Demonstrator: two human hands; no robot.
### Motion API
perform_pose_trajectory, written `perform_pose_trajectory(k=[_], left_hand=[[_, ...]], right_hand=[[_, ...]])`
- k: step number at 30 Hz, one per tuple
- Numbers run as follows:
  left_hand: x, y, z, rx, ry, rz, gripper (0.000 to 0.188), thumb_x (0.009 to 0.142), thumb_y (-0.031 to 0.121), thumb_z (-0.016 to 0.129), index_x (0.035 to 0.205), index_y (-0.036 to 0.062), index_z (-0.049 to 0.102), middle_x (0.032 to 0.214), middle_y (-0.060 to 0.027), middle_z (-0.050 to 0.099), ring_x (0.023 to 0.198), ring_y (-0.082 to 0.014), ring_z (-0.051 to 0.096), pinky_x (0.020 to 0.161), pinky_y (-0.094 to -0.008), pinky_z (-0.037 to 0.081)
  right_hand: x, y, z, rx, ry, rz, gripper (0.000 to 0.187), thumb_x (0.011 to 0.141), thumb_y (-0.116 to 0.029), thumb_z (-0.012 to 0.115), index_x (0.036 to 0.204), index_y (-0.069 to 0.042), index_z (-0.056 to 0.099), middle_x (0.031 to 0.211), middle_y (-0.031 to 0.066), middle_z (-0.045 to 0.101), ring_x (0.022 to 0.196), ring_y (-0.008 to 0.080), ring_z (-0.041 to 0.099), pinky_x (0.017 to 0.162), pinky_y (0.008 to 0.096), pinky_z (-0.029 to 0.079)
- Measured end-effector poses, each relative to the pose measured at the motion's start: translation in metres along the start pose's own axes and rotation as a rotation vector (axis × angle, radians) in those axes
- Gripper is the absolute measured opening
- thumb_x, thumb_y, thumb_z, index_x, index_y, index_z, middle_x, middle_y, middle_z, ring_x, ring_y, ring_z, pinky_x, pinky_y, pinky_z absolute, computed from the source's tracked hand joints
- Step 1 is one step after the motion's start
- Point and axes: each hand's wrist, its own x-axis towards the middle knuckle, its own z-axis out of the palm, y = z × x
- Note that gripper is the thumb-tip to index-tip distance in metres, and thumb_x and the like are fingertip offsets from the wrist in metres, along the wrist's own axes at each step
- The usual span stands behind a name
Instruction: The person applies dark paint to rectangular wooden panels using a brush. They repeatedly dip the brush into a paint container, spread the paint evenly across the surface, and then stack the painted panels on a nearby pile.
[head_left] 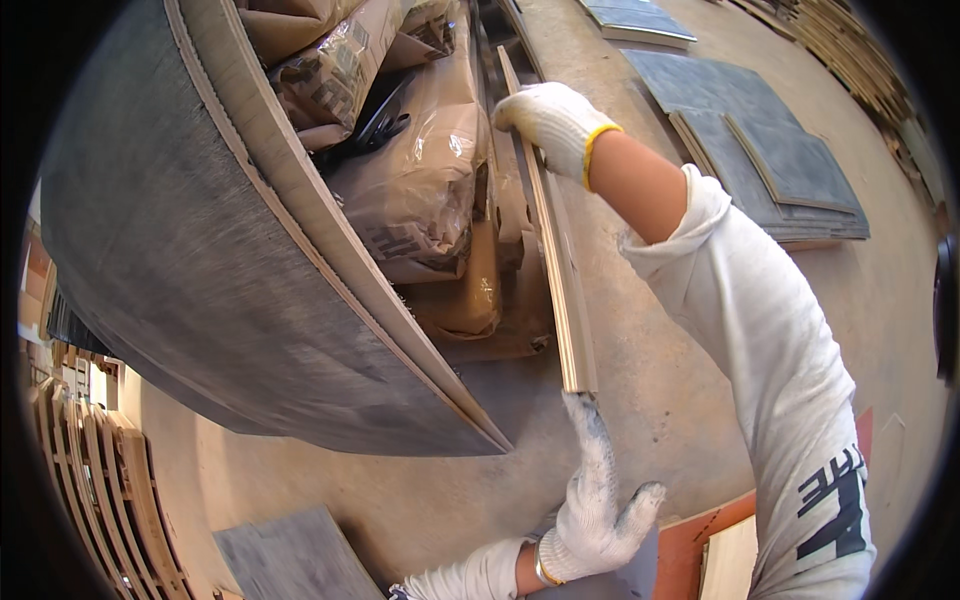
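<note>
A long wooden panel (560,290) stands on edge, its layered end toward me. My right hand (555,122), in a white knit glove with a yellow cuff, is closed over the panel's upper edge near its far part. Below the panel's near end is my left hand (595,515), also gloved, with grey smudges. Its thumb is spread and a stretched finger touches that end; the remaining fingers are partly hidden. To the left of the panel lie brown plastic-wrapped packages (420,170), with a black object (378,125) among them.
Large grey-faced boards (220,220) lean upright at the left. Flat grey panels (760,140) are stacked on the concrete floor (660,350) at the right. Wooden slats (100,480) stand lower left. Near me lie another grey board (295,555) and an orange-brown sheet (690,545).
</note>
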Motion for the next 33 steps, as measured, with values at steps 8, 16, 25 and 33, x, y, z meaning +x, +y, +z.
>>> perform_pose_trajectory(k=[8, 16, 25, 33], left_hand=[[-0.03, -0.077, 0.028, -0.732, 0.056, -0.648, 0.088, 0.103, 0.011, 0.064, 0.171, -0.005, 0.011, 0.171, -0.0137, 0.031, 0.158, -0.0231, 0.029, 0.128, -0.0346, 0.024], [0.008, -0.101, 0.046, -0.86, 0.213, -0.664, 0.07, 0.098, 0.009, 0.064, 0.16, -0.0047, 0.036, 0.134, -0.0022, 0.047, 0.124, -0.0143, 0.045, 0.112, -0.0288, 0.036], [0.025, -0.102, 0.038, -0.683, 0.21, -0.65, 0.088, 0.099, 0.009, 0.063, 0.17, -0.0084, 0.014, 0.177, -0.0184, 0.022, 0.165, -0.0263, 0.017, 0.132, -0.0364, 0.016], [0.019, -0.105, 0.036, -0.62, 0.194, -0.639, 0.094, 0.105, 0.02, 0.065, 0.168, -0.0137, 0.004, 0.18, -0.0276, 0.008, 0.169, -0.03, 0.008, 0.134, -0.0352, 0.008]], right_hand=[[0.014, 0.018, 0.007, -0.382, 0.269, -0.184, 0.015, 0.086, 0.0, 0.073, 0.094, -0.006, 0.084, 0.088, 0.0169, 0.08, 0.086, 0.0354, 0.08, 0.076, 0.0424, 0.063], [0.035, 0.012, -0.001, -0.78, 0.273, -0.249, 0.022, 0.081, -0.001, 0.08, 0.099, -0.011, 0.086, 0.093, 0.0132, 0.082, 0.091, 0.0321, 0.081, 0.078, 0.0391, 0.063], [0.055, -0.011, 0.013, -0.62, 0.202, -0.043, 0.022, 0.088, -0.008, 0.075, 0.108, -0.009, 0.084, 0.101, 0.0146, 0.081, 0.096, 0.0319, 0.08, 0.082, 0.0389, 0.062], [0.053, -0.013, 0.019, -1.003, 0.027, -0.215, 0.029, 0.101, -0.017, 0.058, 0.114, -0.002, 0.079, 0.103, 0.0196, 0.079, 0.094, 0.0387, 0.077, 0.087, 0.0441, 0.061]])
